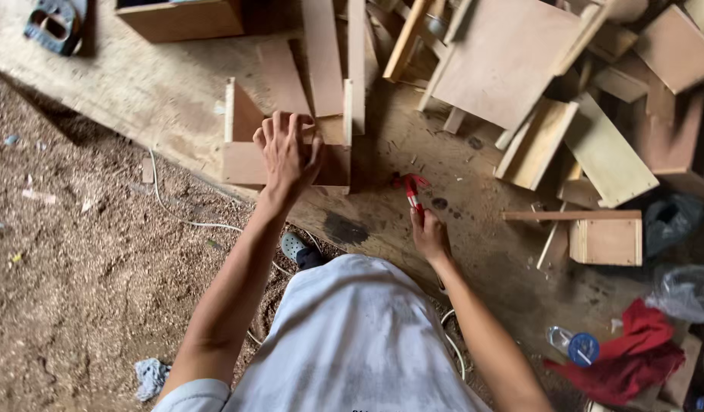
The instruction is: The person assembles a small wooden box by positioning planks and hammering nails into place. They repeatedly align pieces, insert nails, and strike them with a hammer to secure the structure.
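Head view: at far left a sawdust-strewn floor (pixel 69 252) is seen, crossed by a thin white cord (pixel 185 223), with a blue rag (pixel 150 378) lying near the bottom edge. A dark tool (pixel 54 23) is seen at the top left corner of the wooden surface (pixel 161 91).

The left hand (pixel 287 156) is laid on the near wall of an open wooden box (pixel 249 160), which stands on the surface close to its front edge. The fingers (pixel 279 130) are spread and draped over the top of that wall, their tips reaching inside the box; the wall is pressed rather than pinched. A blue shoe (pixel 294 246) is seen below the box, beside the white-clad body.

Just right of the box, red-handled pliers (pixel 413 191) lie on the surface, pointing away from the person. The right hand (pixel 430 235) is closed around the near end of the handles, so that the tool sticks out beyond the fingers (pixel 422 221). Box and pliers are near each other but apart.

Farther right, a heap of plywood boards (pixel 512 53) and offcuts is piled, and a small box (pixel 607 240) stands with a thin strip on top. At the far right edge a red cloth (pixel 634 355), a clear bottle with a blue cap (pixel 575 345) and grey plastic bags (pixel 687 294) are seen.
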